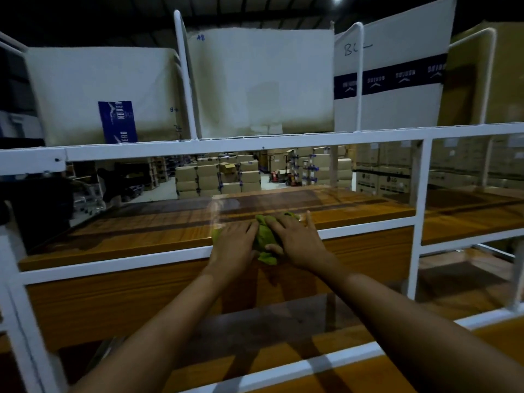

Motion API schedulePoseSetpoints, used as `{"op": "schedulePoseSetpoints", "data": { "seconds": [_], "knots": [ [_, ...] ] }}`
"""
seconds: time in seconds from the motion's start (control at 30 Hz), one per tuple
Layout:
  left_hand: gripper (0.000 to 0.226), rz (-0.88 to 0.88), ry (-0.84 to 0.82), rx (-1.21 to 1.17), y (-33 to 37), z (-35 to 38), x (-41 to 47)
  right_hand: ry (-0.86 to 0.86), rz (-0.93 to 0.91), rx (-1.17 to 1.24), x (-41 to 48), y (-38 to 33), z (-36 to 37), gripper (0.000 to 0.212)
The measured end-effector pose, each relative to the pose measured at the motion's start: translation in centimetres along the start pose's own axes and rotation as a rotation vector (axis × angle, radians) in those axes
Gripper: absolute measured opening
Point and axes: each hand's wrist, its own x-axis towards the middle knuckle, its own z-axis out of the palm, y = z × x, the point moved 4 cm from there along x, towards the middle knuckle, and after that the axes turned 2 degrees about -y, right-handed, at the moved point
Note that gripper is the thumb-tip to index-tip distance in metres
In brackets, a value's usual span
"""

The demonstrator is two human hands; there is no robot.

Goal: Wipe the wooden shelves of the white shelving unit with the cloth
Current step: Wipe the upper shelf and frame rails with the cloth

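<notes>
Both hands press one green cloth (pixel 265 239) flat onto the wooden shelf (pixel 141 234) at the centre of the frame, close to its front edge behind a white rail (pixel 113 263) of the shelving unit. The left hand (pixel 234 245) lies palm down on the cloth's left part with its fingers (pixel 249 226) stretched flat and close together; the right hand (pixel 295 239) covers the right part, fingers (pixel 279 224) spread and flat, the thumb tucked against the cloth. Neither hand pinches it; both simply bear down. A corner of the cloth hangs over the front edge at the rail, so a stroke toward the body could, I judge, drag it off the board or snag it on the rail. The cloth is bunched rather than folded, so it may roll under the palms and leave streaks or miss strips of wood. The far part of the shelf shows a pale sheen, possibly damp or just glare, and reaching there means leaning under the upper rail (pixel 255 144). Counted: two hands, one cloth, three wooden levels in view, namely the one being wiped, one below it and one at the bottom edge. The upper tier, across the top of the frame, carries four large boxes (pixel 255 80), three pale and one brown at the right.
</notes>
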Motion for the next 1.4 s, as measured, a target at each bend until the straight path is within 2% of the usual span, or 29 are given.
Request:
{"op": "schedulePoseSetpoints", "data": {
  "seconds": [0.23, 0.43, 0.6, 0.7, 0.97, 1.03, 1.13, 1.23, 1.4],
  "knots": [
    [0.075, 0.052, 0.015, -0.018, 4.7, 1.8, 2.6, 0.029, 0.139, -0.049, -2.2, 5.4, 0.2, 0.069],
    [0.067, 0.093, 0.019, -0.011, 1.6, 1.5, 1.0, 0.148, 0.233, 0.031, -1.2, 0.7, 1.1, 0.074],
    [0.084, 0.118, 0.084, 0.167, -0.6, 2.0, -0.1, 0.178, 0.158, -0.025, -1.2, -0.9, 1.4, 0.069],
    [0.082, 0.138, 0.083, 0.175, 1.2, 2.3, 0.9, 0.184, 0.141, -0.056, -2.2, 1.0, 1.0, 0.068],
    [0.066, 0.136, -0.029, 0.101, 9.8, 5.4, 4.5, 0.191, 0.263, -0.102, -5.9, 10.4, 1.5, 0.072],
    [0.071, 0.136, -0.014, 0.096, 10.4, 5.4, 4.7, 0.205, 0.27, -0.097, -6.1, 11.2, 1.7, 0.07],
    [0.066, 0.166, 0.089, 0.16, 10.2, 6.0, 4.7, 0.238, 0.28, -0.013, -5.7, 10.7, 2.0, 0.066],
    [0.076, 0.109, 0.118, 0.182, 10.4, 6.8, 5.4, 0.25, 0.246, 0.019, -5.2, 10.9, 1.7, 0.064],
    [0.072, 0.084, 0.048, 0.14, 15.1, 7.4, 8.9, 0.219, 0.184, -0.012, -5.9, 16.4, 0.0, 0.062]
  ]
}}
